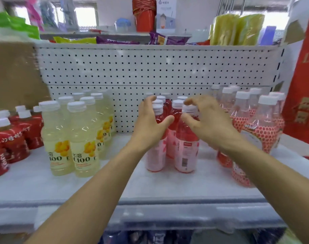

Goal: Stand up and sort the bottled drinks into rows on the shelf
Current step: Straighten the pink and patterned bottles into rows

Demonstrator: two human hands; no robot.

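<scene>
Two rows of pink drink bottles (pixel 185 155) with white caps stand upright in the middle of the white shelf (pixel 115 182). My left hand (pixel 150 124) is cupped around the neck of the front left pink bottle (pixel 155 155), fingers spread and thumb across its shoulder. The neck of the front right pink bottle gets the same cupping from my right hand (pixel 206 120), whose fingers arch over the cap. Neither hand is closed tight. Pale yellow bottles (pixel 85 138) stand in rows to the left, and red-labelled bottles (pixel 13 136) at the far left. Clear bottles with red scale-pattern labels (pixel 262 131) stand on the right.
A white pegboard back panel (pixel 150 67) closes the shelf behind. Snack packs and a red cup stack (pixel 144 14) sit on the shelf above. A brown cardboard box (pixel 13 73) is at the left and a red carton (pixel 301 95) at the right edge.
</scene>
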